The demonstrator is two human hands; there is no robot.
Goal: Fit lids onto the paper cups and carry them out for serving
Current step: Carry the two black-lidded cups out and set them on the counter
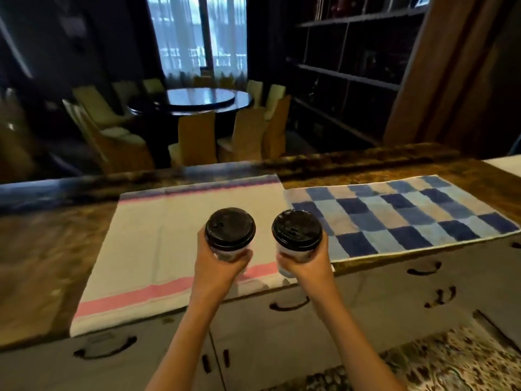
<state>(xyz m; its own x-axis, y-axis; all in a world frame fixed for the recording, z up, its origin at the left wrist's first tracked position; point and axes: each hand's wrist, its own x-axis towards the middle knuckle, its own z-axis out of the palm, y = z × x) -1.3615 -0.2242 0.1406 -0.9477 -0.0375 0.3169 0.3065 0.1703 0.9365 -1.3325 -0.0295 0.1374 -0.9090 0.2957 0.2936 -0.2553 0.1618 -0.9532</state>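
Nearest to the camera, two bare forearms reach forward above a row of pale grey cabinet drawers (pixel 389 280) with dark curved handles, and a patterned speckled floor (pixel 451 359) shows at the lower right. The left hand (pixel 222 265) has its fingers and thumb curled round the white paper cup on the left (pixel 229 253), which wears a black plastic lid (pixel 230 228) fitted flat on its rim. The right hand (pixel 307 263) grips in the same way the white paper cup on the right (pixel 294 253), also closed with a black plastic lid (pixel 297 228). Both cups stand upright in the hands, side by side and a little apart, held over the near edge of a brown wooden counter (pixel 42 249). Under them on the counter lies a white towel with pink stripes (pixel 158 244), and just beside it to the right lies a blue and white checked cloth (pixel 408 215); the two cloths touch at their edges. Behind the counter, a dark round dining table (pixel 194 101) stands with tan covered chairs (pixel 194 139) around it. Farther back is a bright window with thin curtains (pixel 197 35), and dark wall shelves (pixel 349 69) fill the right side.
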